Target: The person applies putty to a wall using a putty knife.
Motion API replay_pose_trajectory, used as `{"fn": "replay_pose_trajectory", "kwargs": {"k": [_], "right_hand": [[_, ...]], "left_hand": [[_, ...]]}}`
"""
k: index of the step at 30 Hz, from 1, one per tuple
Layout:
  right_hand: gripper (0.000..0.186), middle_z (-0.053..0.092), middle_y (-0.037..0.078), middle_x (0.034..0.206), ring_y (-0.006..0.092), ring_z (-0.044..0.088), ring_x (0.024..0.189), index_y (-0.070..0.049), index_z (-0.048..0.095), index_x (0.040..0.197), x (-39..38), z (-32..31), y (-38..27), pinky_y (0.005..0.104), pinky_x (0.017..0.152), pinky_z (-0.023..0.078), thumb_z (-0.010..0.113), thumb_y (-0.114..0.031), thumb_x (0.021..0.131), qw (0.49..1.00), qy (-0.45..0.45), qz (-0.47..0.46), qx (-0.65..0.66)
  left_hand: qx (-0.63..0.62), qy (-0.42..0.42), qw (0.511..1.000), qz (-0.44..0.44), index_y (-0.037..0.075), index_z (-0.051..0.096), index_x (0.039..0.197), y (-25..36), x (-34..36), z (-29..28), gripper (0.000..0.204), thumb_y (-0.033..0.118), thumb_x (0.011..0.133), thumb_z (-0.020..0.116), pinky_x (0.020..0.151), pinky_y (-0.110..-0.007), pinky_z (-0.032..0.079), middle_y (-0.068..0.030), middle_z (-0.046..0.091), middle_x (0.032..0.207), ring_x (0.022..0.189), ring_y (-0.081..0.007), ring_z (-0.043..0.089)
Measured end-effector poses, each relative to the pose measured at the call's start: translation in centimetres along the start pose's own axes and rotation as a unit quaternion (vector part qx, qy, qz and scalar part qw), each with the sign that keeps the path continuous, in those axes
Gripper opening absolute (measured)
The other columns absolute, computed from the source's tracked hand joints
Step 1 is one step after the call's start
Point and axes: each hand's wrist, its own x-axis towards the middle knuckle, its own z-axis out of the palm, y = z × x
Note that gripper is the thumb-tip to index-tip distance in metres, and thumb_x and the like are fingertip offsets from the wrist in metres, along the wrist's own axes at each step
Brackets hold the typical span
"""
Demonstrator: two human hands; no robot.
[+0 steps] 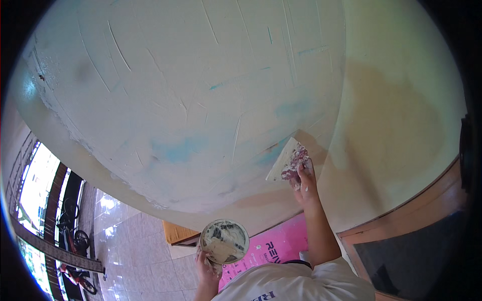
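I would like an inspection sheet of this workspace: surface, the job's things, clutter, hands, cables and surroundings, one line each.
Surface: wall coated with whitish filler, trowel ridges and blue patches showing through; to the right, a bare yellowish wall part.
Job's things: flat scraper blade pressed on the wall; round bowl with whitish filler inside.
Clutter: pink board and an orange-brown box on the floor below.
Hands: right hand has its grip on the scraper; left hand holds the bowl from beneath.
Cables: nothing seen.
Surroundings: tiled floor, bicycles at far left, wooden frame at right.
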Motion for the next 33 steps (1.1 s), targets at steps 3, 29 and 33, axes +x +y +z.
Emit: {"fn": "replay_pose_trajectory", "kwargs": {"k": [3, 29, 33], "right_hand": [[0.029, 0.051, -0.005, 0.092, 0.0016, 0.043, 0.062, -0.013, 0.047, 0.112, -0.3, -0.9, 0.0, 0.0189, 0.045, 0.03, 0.064, -0.023, 0.09, 1.0, -0.022, -0.006, -0.007], [0.043, 0.063, 0.003, 0.096, 0.0114, 0.062, 0.077, -0.007, 0.05, 0.121, -2.8, -6.4, 5.3, 0.0255, 0.051, 0.05, 0.065, -0.031, 0.088, 0.971, 0.034, 0.123, -0.201], [0.047, 0.061, 0.005, 0.106, 0.0114, 0.062, 0.083, -0.004, 0.044, 0.128, -1.9, -2.5, 1.4, 0.0254, 0.055, 0.051, 0.063, -0.023, 0.09, 0.982, 0.002, 0.053, -0.179]], "left_hand": [[-0.01, -0.023, 1.0, -0.01, 0.004, 0.048, 0.126, 0.1, 0.2, 0.4, 0.035, 0.02, 0.095, 0.043, 0.097, -0.043, 0.047, -0.0134, 0.056, 0.123, 0.114, -0.027, 0.056], [-0.003, -0.002, 0.999, -0.048, 0.006, 0.051, 0.122, 1.4, -0.2, 1.0, 0.033, 0.014, 0.09, 0.048, 0.091, -0.039, 0.05, -0.0093, 0.059, 0.116, 0.108, -0.0247, 0.059], [-0.01, -0.021, 0.999, -0.046, 0.006, 0.048, 0.127, 1.5, -0.3, 1.2, 0.037, 0.019, 0.093, 0.045, 0.096, -0.043, 0.048, -0.0129, 0.056, 0.124, 0.113, -0.0276, 0.056]]}}
